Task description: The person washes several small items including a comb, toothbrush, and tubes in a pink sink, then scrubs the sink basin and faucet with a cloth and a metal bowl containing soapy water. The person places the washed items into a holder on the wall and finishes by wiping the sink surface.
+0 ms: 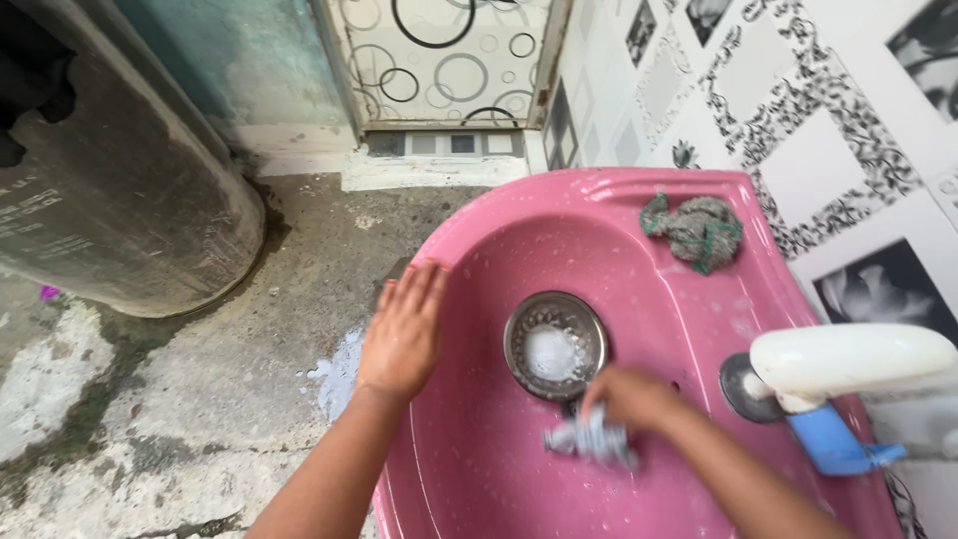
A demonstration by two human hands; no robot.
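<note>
Rag (591, 439) in right hand (634, 399), pink sink (479, 469).

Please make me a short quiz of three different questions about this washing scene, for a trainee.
1. True or false: the left hand rests on the rim of the pink ceramic washbasin.
2. What does the right hand press against the basin?
A. grey-white crumpled scrubbing cloth
B. brush
C. soap bar
3. Fill in: the green-grey tangled scouring pad lies on the basin's back ____.

Key: 1 true; 2 A; 3 ledge.
</note>
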